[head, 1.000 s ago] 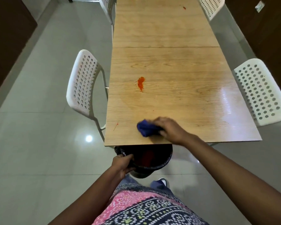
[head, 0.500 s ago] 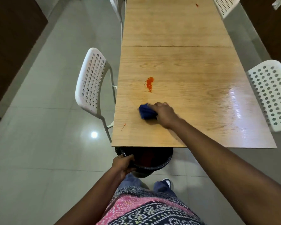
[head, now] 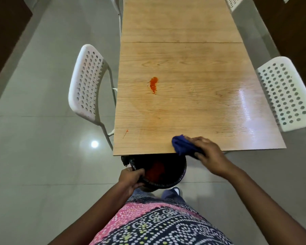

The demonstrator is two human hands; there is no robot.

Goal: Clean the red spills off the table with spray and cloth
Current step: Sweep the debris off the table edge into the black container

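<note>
Our left hand [head: 131, 177] grips the rim of the black bin [head: 181, 174] under the table [head: 193, 112] edge. Our right hand [head: 208, 152] clutches the blue cloth [head: 182, 145] at that edge, seemingly sweeping residue binward. Next: the red spill [head: 153, 84], well ahead and leftward.

dining area of a home or canteen, seen from above: a long wood-grain desk [head: 184, 59] flanked by perforated white plastic chairs [head: 86, 84], standing on glossy pale floor tiles [head: 34, 156] that reflected a ceiling light, with dark wooden panels [head: 5, 32] along the sides.
</note>
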